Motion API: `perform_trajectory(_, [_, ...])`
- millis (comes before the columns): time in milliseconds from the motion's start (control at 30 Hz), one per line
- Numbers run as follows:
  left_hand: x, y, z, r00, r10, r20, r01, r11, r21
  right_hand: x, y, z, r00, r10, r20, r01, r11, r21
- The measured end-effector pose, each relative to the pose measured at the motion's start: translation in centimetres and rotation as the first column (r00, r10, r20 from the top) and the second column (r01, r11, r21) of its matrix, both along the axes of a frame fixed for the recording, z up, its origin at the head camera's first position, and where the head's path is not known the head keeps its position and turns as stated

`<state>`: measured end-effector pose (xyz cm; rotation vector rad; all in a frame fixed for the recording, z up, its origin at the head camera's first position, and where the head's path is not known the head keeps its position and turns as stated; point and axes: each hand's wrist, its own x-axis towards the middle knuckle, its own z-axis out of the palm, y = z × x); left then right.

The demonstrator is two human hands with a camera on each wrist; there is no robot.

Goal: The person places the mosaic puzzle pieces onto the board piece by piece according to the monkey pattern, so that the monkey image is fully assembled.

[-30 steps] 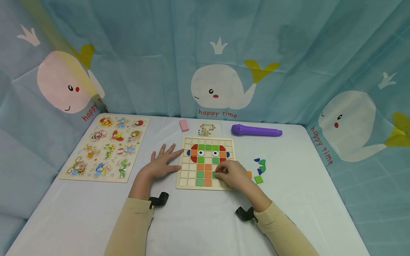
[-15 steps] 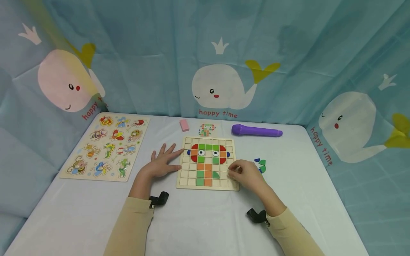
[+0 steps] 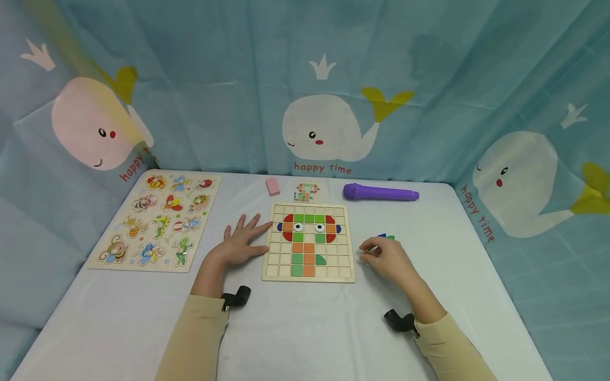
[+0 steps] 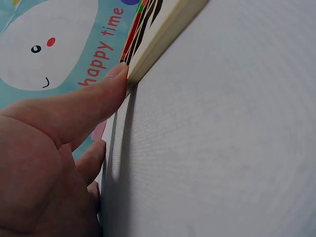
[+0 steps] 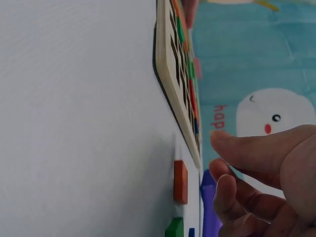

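Note:
A wooden grid board [image 3: 281, 269] carries red, green, orange and blue pieces and two eye discs. A green quarter-round piece [image 3: 321, 260] lies in its lower right part. My left hand [image 3: 240, 246] rests flat with fingers spread, thumb and index tip right at the board's left edge. Just off the board's right edge is my right hand [image 3: 388, 258], its fingers loosely bent and thumb apart from them, holding nothing. Below it in the right wrist view are an orange piece [image 5: 180, 181] and a green piece [image 5: 175, 227]. In the head view this hand mostly hides the loose pieces.
A small pattern card [image 3: 306, 192] lies behind the board, beside a pink eraser-like block [image 3: 272, 186]. To their right is a purple toy microphone [image 3: 380, 192]. An animal puzzle board [image 3: 157, 222] occupies the left side. A whale-print curtain [image 3: 214, 106] hangs behind the table.
My right hand has left the green quarter-round piece in the board and moved right, over the loose pieces beside it. My left hand has stayed in place.

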<state>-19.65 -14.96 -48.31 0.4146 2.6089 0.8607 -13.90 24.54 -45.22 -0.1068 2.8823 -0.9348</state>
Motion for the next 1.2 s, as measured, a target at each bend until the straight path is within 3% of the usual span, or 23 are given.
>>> perform_trajectory(267, [0.0,0.0,0.1,1.0,-0.002,-0.012,0.002,1.0,0.003,0.1,1.6,0.3,0.998,-0.044,0.044,0.044,0.999,-0.007])
perform_trajectory(533, [0.2,0.0,0.2,1.0,0.003,0.011,-0.003,1.0,-0.008,0.1,3.3,0.2,0.999,-0.027,0.048,0.026,1.0,0.008])
perform_trajectory(800, [0.2,-0.1,0.3,1.0,0.004,0.008,-0.004,1.0,-0.002,0.7,5.3,-0.2,0.994,-0.007,0.111,0.005,1.0,0.015])
perform_trajectory(1200, [0.1,0.0,0.0,1.0,0.001,0.008,-0.002,1.0,0.004,0.7,6.1,-0.7,0.99,0.026,0.142,-0.036,0.997,0.066])
